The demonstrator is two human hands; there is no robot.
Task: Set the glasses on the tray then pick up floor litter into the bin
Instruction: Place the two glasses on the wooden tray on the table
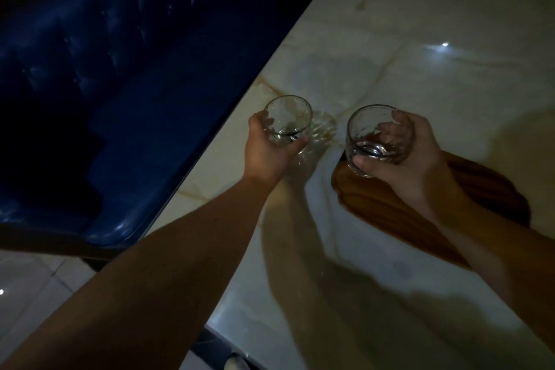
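Each of my hands holds a short clear glass above a pale marble table (420, 75). My left hand (267, 150) grips the left glass (289, 117) near the table's left edge, lifted a little off the surface. My right hand (408, 156) is wrapped around the right glass (375, 135), which hangs over the near-left end of a brown wooden tray (390, 207). Whether that glass touches the tray I cannot tell. My right forearm hides much of the tray. No litter or bin is in view.
A dark blue tufted sofa (99, 99) runs along the table's left edge. Pale floor tiles (33, 282) show at the lower left. The room is dim, with a bright light reflection (444, 44) on the marble.
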